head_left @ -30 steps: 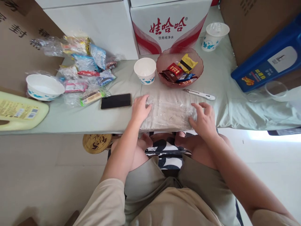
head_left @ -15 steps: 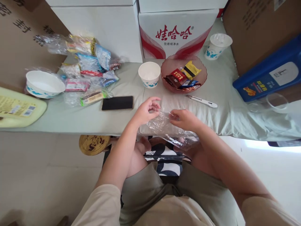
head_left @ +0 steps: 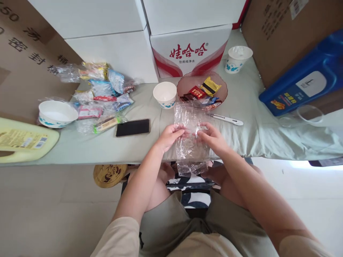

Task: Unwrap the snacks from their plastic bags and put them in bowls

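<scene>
Film [head_left: 190,151] is spanning left hand [head_left: 171,136] to right hand [head_left: 213,139]; both are pinching it. Looking clear, crinkled, shiny.

Ambient light was moderately bright and diffuse, strongest at right, where a near-white glare patch washed out the floor [head_left: 313,165]; the floor at lower left read dull grey. Small specular highlights broke up the clear plastic film [head_left: 189,151], and soft shadows lined the folds of the cloth [head_left: 270,141]. Wide-angle distortion stretched the pale yellow bottle [head_left: 29,140] and blue bottle [head_left: 300,80] near the side edges; red lettering [head_left: 189,51] at upper centre was legible, small bottle print too soft to read.
</scene>
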{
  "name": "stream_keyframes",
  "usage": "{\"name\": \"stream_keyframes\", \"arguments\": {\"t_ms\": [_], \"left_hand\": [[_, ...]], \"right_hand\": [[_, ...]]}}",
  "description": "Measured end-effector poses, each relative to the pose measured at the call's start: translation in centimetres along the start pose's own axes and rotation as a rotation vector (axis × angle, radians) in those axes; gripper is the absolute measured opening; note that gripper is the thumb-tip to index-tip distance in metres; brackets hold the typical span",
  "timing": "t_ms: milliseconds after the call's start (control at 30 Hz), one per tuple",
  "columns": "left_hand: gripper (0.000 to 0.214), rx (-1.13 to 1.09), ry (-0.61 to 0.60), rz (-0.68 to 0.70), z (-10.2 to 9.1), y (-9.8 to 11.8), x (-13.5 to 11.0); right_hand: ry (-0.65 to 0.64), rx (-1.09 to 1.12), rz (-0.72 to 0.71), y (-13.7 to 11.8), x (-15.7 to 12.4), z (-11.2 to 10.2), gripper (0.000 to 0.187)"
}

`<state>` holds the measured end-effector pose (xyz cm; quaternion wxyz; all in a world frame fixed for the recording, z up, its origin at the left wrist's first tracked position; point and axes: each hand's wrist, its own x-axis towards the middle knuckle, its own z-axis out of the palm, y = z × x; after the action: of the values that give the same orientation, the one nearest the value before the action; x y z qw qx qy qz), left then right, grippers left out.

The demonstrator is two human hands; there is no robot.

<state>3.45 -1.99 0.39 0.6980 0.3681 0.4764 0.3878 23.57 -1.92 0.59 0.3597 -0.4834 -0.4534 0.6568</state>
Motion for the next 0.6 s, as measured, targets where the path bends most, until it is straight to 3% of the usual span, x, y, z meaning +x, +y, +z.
{"name": "stream_keyframes", "arguments": {"t_ms": [167, 300, 467, 600], "left_hand": [[0.038, 0.136, 0.061, 0.017, -0.3, 0.3, -0.5], [0.037, 0.245, 0.066, 0.010, -0.5, 0.3, -0.6], [0.046, 0.126, 0.053, 0.080, -0.8, 0.5, -0.5], [0.043, -0.012, 0.053, 0.103, -1.0, 1.0, -0.6]], "right_hand": [[-0.036, -0.094, 0.055, 0.1, -0.1, -0.2, 0.024], [-0.021, -0.041, 0.062, -0.1, 0.0, -0.1, 0.037], [-0.106, -0.052, 0.028, -0.1, -0.1, -0.2, 0.049], [-0.125, 0.036, -0.068, 0.2, -0.3, -0.3, 0.037]]}}
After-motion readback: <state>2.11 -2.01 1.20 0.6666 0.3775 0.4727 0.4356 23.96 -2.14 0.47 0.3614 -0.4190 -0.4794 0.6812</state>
